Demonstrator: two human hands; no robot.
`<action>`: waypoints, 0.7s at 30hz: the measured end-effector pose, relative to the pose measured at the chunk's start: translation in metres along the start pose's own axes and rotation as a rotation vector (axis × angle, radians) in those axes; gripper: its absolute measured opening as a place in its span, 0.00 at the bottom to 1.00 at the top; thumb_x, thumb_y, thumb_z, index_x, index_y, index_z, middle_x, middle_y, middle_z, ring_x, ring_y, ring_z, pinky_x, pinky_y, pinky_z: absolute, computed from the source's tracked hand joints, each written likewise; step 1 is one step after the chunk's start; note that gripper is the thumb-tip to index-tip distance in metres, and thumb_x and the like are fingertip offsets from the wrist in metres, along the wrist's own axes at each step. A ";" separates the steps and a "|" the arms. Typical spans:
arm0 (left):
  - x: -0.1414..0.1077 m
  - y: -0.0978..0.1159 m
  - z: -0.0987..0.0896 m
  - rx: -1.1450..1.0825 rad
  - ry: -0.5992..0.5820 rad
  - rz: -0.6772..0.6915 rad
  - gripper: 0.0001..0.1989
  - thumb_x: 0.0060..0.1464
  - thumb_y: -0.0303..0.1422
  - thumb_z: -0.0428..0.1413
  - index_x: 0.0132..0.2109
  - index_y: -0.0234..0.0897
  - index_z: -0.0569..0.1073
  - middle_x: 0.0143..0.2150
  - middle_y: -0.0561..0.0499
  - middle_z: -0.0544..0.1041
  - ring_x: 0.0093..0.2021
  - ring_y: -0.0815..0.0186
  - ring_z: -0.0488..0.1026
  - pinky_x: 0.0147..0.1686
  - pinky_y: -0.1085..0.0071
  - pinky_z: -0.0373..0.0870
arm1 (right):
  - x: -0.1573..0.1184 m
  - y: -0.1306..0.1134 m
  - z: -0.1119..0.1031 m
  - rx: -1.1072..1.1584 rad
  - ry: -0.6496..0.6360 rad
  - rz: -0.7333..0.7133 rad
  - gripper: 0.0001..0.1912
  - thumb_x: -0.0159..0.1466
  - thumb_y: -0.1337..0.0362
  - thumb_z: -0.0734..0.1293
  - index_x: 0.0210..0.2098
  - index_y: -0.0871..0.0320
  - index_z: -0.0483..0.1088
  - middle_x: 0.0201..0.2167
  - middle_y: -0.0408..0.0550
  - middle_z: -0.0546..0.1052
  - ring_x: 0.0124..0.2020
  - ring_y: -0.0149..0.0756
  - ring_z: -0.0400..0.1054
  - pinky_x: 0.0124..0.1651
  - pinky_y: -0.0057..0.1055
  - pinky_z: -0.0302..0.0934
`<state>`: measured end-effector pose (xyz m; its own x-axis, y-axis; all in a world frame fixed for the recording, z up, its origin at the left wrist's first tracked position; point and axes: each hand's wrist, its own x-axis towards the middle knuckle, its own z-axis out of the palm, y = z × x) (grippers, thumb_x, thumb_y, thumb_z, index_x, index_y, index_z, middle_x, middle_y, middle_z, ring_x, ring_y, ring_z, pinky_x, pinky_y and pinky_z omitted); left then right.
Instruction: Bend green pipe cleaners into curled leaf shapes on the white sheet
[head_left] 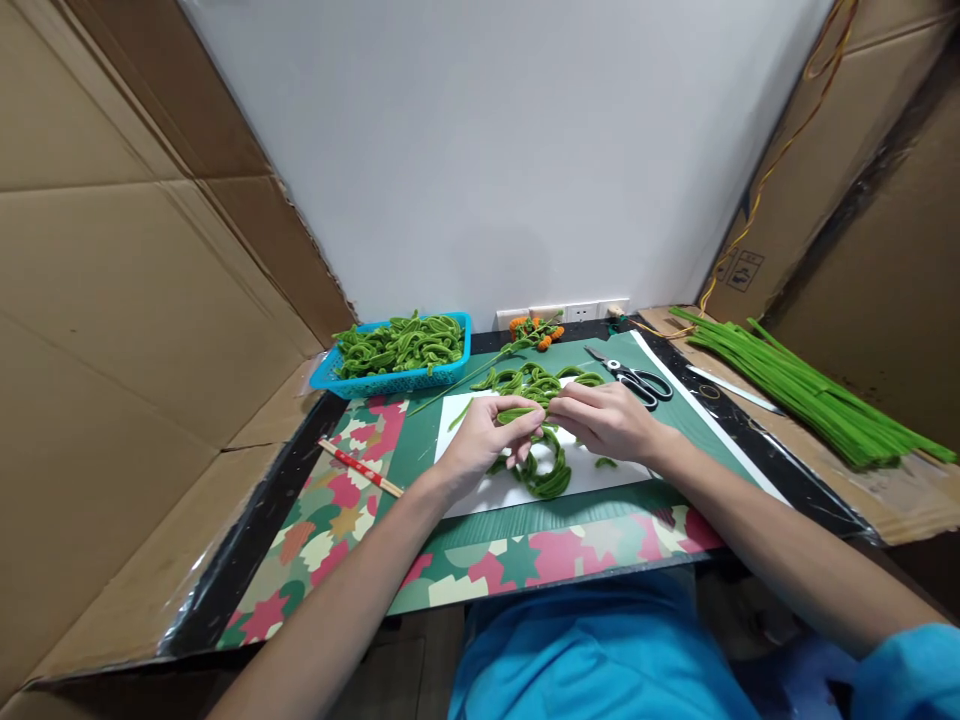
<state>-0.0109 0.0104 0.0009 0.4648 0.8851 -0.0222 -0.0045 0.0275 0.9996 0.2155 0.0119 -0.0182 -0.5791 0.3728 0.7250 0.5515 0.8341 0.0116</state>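
Observation:
Over a white sheet of paper (592,482), my left hand (484,438) pinches a bent piece of fuzzy green pipe cleaner (517,413) between thumb and fingers. My right hand (606,418) meets it fingertip to fingertip, its fingers closed at the right end of that piece; the exact grip is partly hidden. Below both hands lies a curved heap of green pipe cleaner pieces (553,482) on the paper. More curled pieces (529,378) are scattered just behind the hands. One short piece (606,463) rests alone under my right hand.
A blue basket (390,383) full of green curled pieces stands back left. Orange-and-green pipe cleaner flowers (536,332) lie at the back. Black-handled scissors (651,388) are right of the paper, beyond them a bundle of straight green stems (817,395). Red-wrapped chopsticks (360,467) lie left. Cardboard walls flank the table.

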 end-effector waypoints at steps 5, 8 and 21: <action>-0.001 0.000 0.004 0.153 0.074 0.176 0.17 0.55 0.43 0.69 0.42 0.32 0.82 0.26 0.49 0.78 0.21 0.68 0.72 0.20 0.75 0.69 | 0.008 -0.013 0.001 0.495 0.073 0.325 0.17 0.74 0.55 0.65 0.35 0.59 0.77 0.26 0.46 0.74 0.25 0.31 0.62 0.28 0.29 0.54; -0.005 -0.003 0.004 0.383 0.181 0.411 0.12 0.59 0.40 0.66 0.43 0.36 0.83 0.34 0.46 0.82 0.29 0.63 0.79 0.31 0.70 0.77 | 0.016 -0.019 0.001 1.033 0.003 0.740 0.19 0.67 0.50 0.71 0.29 0.60 0.75 0.20 0.42 0.70 0.18 0.27 0.55 0.21 0.27 0.48; 0.003 -0.008 -0.002 0.190 0.054 0.192 0.20 0.66 0.48 0.57 0.38 0.35 0.79 0.28 0.52 0.76 0.19 0.73 0.65 0.18 0.76 0.57 | 0.006 -0.012 0.002 0.362 0.037 0.297 0.13 0.76 0.60 0.64 0.41 0.56 0.80 0.32 0.50 0.78 0.28 0.33 0.68 0.31 0.30 0.61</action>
<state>-0.0112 0.0142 -0.0073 0.4235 0.8894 0.1722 0.0803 -0.2261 0.9708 0.2036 0.0048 -0.0153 -0.4028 0.6077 0.6845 0.4415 0.7841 -0.4363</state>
